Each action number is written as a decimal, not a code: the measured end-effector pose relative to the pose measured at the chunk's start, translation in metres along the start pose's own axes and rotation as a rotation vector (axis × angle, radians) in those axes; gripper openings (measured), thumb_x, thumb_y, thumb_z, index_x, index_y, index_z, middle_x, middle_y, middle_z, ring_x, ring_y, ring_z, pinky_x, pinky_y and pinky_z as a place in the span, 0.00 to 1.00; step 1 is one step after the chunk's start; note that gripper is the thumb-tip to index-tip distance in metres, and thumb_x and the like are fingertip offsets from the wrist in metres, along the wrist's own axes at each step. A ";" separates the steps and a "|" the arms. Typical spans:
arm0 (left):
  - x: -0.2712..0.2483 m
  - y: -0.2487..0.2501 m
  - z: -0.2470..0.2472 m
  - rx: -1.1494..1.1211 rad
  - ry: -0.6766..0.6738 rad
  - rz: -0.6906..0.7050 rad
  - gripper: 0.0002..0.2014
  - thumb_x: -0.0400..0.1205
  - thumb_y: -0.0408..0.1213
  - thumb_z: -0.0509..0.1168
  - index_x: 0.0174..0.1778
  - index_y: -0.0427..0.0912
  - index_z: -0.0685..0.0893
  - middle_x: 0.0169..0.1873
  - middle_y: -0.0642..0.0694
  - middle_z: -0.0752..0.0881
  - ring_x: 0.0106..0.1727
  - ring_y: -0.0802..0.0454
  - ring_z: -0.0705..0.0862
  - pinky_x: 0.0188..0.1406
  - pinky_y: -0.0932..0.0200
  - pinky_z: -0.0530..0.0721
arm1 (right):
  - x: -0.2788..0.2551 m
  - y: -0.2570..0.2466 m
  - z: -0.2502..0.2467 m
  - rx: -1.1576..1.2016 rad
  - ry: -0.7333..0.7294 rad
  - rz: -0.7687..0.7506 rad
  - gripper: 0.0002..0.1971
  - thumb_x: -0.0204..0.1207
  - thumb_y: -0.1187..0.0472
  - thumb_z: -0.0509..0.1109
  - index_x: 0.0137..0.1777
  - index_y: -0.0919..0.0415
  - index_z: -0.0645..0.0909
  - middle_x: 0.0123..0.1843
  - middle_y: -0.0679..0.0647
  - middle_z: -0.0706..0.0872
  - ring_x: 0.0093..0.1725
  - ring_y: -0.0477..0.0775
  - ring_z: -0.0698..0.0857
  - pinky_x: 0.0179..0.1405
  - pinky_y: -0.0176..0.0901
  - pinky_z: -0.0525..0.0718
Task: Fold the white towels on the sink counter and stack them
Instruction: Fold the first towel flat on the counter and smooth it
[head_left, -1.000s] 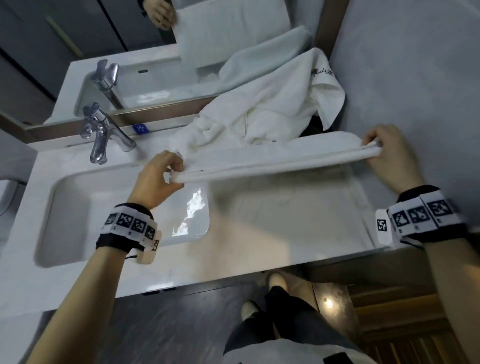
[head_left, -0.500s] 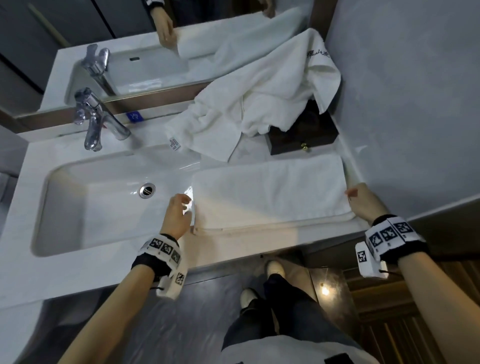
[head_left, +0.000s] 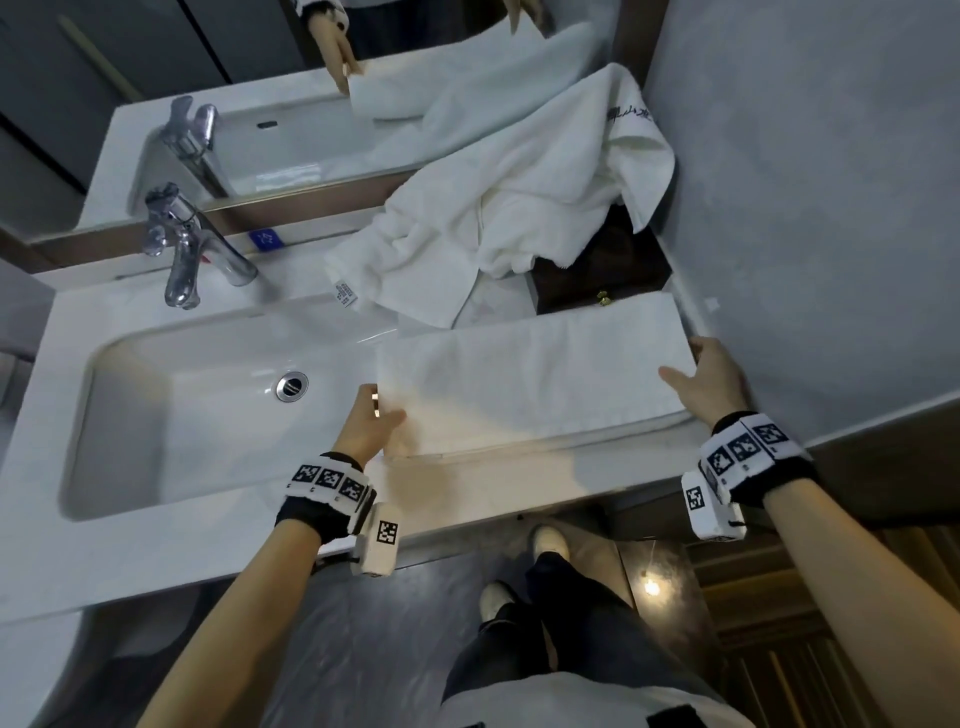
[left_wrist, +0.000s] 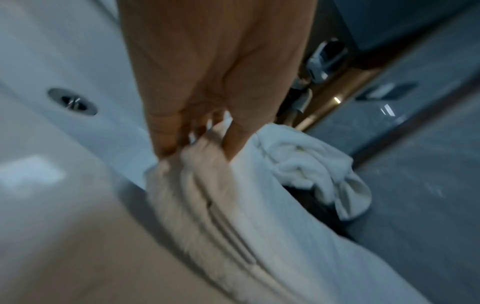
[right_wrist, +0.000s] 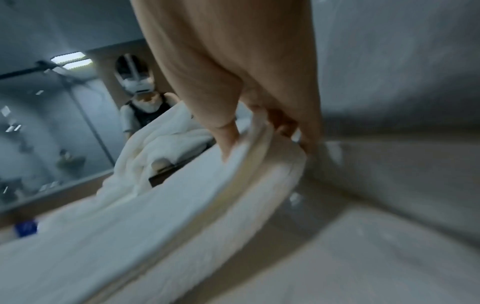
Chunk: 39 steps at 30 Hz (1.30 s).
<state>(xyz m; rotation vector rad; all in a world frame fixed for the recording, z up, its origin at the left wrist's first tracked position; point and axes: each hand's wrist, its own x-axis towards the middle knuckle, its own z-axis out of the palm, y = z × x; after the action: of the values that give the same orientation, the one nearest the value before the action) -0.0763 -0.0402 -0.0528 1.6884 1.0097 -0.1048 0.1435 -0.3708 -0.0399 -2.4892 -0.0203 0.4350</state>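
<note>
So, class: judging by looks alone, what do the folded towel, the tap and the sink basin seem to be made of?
Folded towel: looks like white cotton terry; matt, fuzzy, with soft stacked layers at its edge.
Tap: seemingly chromed metal; bright, mirror-like highlights.
Sink basin: probably glazed ceramic, though a cast resin is possible; smooth, glossy white with sharp reflections.
</note>
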 end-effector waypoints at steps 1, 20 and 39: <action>-0.001 0.000 0.002 0.091 0.005 -0.033 0.24 0.79 0.25 0.62 0.71 0.37 0.64 0.60 0.37 0.76 0.60 0.40 0.78 0.62 0.41 0.80 | -0.002 0.000 0.001 -0.084 0.019 -0.023 0.27 0.71 0.63 0.73 0.69 0.66 0.71 0.67 0.68 0.79 0.65 0.69 0.78 0.67 0.59 0.77; 0.033 0.025 0.120 1.067 -0.019 0.444 0.33 0.80 0.67 0.37 0.77 0.65 0.29 0.80 0.55 0.29 0.81 0.41 0.27 0.77 0.30 0.31 | -0.010 -0.034 0.110 -0.574 -0.147 -0.615 0.32 0.79 0.34 0.46 0.82 0.38 0.45 0.86 0.45 0.43 0.85 0.53 0.43 0.80 0.64 0.43; 0.005 0.023 0.078 0.943 -0.059 0.566 0.47 0.78 0.66 0.54 0.82 0.48 0.34 0.82 0.46 0.32 0.83 0.46 0.31 0.81 0.36 0.36 | -0.006 0.015 0.025 -0.045 0.048 -0.070 0.40 0.71 0.56 0.76 0.78 0.62 0.60 0.78 0.64 0.69 0.76 0.66 0.69 0.74 0.57 0.68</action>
<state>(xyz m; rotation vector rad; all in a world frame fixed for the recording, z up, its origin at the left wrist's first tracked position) -0.0262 -0.1025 -0.0685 2.7483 0.3870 -0.2853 0.1289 -0.3694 -0.0663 -2.5334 -0.0988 0.3492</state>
